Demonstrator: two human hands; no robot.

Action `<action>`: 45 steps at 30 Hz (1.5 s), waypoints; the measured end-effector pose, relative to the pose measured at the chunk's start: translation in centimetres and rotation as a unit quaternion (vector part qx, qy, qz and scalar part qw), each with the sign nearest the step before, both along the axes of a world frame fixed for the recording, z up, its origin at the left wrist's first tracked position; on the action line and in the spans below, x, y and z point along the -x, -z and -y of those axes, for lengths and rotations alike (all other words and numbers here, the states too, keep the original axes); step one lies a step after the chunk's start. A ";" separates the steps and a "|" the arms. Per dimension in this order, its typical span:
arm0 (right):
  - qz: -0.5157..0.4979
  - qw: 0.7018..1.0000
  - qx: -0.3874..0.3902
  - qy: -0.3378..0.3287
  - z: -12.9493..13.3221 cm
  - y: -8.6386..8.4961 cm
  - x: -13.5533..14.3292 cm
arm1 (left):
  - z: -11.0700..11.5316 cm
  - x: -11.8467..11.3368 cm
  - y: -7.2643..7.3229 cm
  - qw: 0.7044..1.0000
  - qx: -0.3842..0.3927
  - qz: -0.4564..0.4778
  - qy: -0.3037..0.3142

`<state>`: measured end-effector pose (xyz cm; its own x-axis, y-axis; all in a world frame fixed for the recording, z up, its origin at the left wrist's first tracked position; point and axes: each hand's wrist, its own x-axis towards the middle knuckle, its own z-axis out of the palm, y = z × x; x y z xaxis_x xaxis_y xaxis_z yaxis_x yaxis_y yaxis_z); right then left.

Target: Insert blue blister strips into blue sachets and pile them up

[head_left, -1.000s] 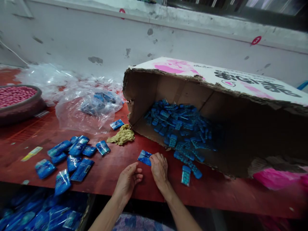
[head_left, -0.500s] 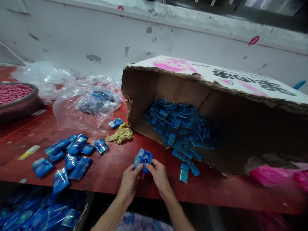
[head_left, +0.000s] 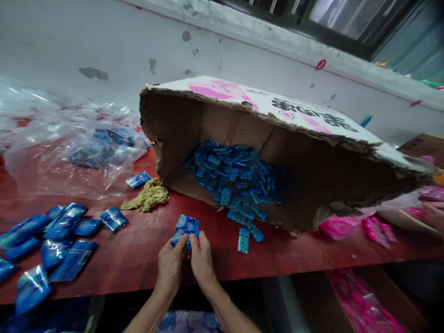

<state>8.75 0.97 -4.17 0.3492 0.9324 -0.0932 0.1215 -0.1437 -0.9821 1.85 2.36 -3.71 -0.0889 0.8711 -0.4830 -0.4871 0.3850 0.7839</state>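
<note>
A small blue printed packet (head_left: 187, 224) is pinched between my two hands, just above the red table's near part. My left hand (head_left: 169, 263) grips its lower left, thumb on top. On its lower right, the thumb and fingers of my right hand (head_left: 203, 261) are closed. Whether the packet is open cannot be made out. To the right lies a small clear container with a blue cap and blue-green pieces (head_left: 243, 241). Many similar blue containers (head_left: 239, 169) are heaped inside a cardboard box (head_left: 294, 157) on its side, its torn opening facing me.
Several filled blue packets (head_left: 65, 222) lie at left. Behind them is a clear plastic bag (head_left: 69, 171) with blue packets. A crumpled yellowish cloth (head_left: 147, 196) sits by the box. At far right, another person's hand (head_left: 433, 216) is by a pale bowl; pink packages (head_left: 364, 300) fill a lower box.
The view has turned right, so the table's contents sit further left and another person's hand and a pink-filled box show. Both my hands still pinch the packet and are now closer together.
</note>
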 end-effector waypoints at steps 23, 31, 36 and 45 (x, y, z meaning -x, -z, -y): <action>-0.164 0.986 0.012 -0.014 0.3 -0.3 -0.4 | 0.8 -0.7 -1.2 1.000 -0.006 -0.012 0.001; -0.052 0.998 0.033 -0.025 0.2 -0.8 -0.9 | 0.6 -0.3 -1.3 0.998 0.011 0.042 0.056; 0.134 0.988 -0.007 -0.073 0.4 -2.6 -3.3 | 0.6 0.8 -1.7 0.991 0.050 0.081 0.097; 0.639 0.750 0.158 0.066 2.9 -1.7 -13.1 | 0.7 2.0 -1.8 0.985 0.117 0.114 0.060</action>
<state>21.88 -1.89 -2.51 0.4286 0.8839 0.1871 0.8990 -0.4379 0.0094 -0.17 1.68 -1.91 0.1416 0.7305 -0.6680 -0.5800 0.6081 0.5421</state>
